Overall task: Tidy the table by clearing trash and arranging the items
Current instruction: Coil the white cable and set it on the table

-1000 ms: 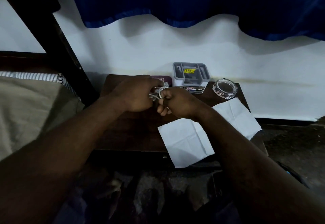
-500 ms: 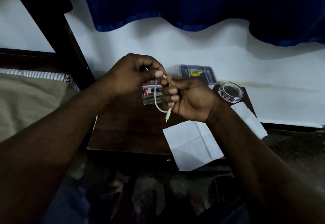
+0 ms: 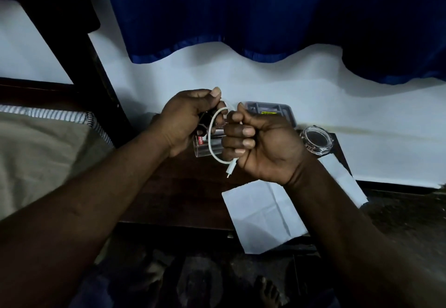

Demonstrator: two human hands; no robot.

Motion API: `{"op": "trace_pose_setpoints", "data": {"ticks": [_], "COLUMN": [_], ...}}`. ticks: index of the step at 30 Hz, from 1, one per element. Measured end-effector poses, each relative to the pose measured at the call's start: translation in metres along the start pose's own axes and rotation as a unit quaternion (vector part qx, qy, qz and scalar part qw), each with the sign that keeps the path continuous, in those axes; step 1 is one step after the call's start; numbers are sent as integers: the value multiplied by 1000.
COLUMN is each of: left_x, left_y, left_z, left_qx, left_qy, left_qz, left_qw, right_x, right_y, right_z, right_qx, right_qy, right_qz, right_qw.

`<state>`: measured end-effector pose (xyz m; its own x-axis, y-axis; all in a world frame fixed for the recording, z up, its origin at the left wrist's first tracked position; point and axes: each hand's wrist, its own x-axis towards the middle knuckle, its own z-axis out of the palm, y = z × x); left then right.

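Both hands hold a short white cable above the small dark wooden table. My left hand pinches the cable's upper end between thumb and fingers. My right hand is curled round the other part, and the white plug hangs out below its fingers. The cable bows in a loop between the two hands. Behind the loop lies a clear plastic case with a red label. A white paper sheet lies on the table's right front, hanging over the edge.
A grey compartment tray stands at the table's back against the white wall. A round clear glass dish sits at the back right corner. A beige and striped bed lies to the left, beside a dark post. Blue curtain hangs above.
Both hands rose from the tabletop with the white cable. The cable, bunched a second ago, now hangs as an open loop between them, with the plug dangling below my right hand.
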<state>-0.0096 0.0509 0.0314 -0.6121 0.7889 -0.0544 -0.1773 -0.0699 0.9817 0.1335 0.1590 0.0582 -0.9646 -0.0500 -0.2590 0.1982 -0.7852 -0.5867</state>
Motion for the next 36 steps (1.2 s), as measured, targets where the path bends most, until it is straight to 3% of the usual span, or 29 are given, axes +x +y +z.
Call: {"op": "trace_pose_setpoints", "data": {"ticks": [6,13,18,28,31,36], "left_x": [5,3,5,5,1,2], "left_y": [1,-1,-2,-5,-4,6], "left_z": [4,5,3,2,3,-3], "left_qx": [37,3,1,215,233,213], "left_qy": [105,105,76,46,-13,-42], "left_qz": [61,57,56,98,100,105], "left_qw": [992,993,995,971,967,971], "right_x": [7,14,19,22,22,23], "right_y": [0,4,7,5,6,6], "right_z": [-2,-6,-11,-21,-21,-22], "right_qx": [-12,-71,-55,-42,-83,-71], "right_qy": [27,66,97,207,214,219], "right_qz": [-26,-36,-27,-83,-116,-145], "right_qw": [999,995,993,974,966,962]}}
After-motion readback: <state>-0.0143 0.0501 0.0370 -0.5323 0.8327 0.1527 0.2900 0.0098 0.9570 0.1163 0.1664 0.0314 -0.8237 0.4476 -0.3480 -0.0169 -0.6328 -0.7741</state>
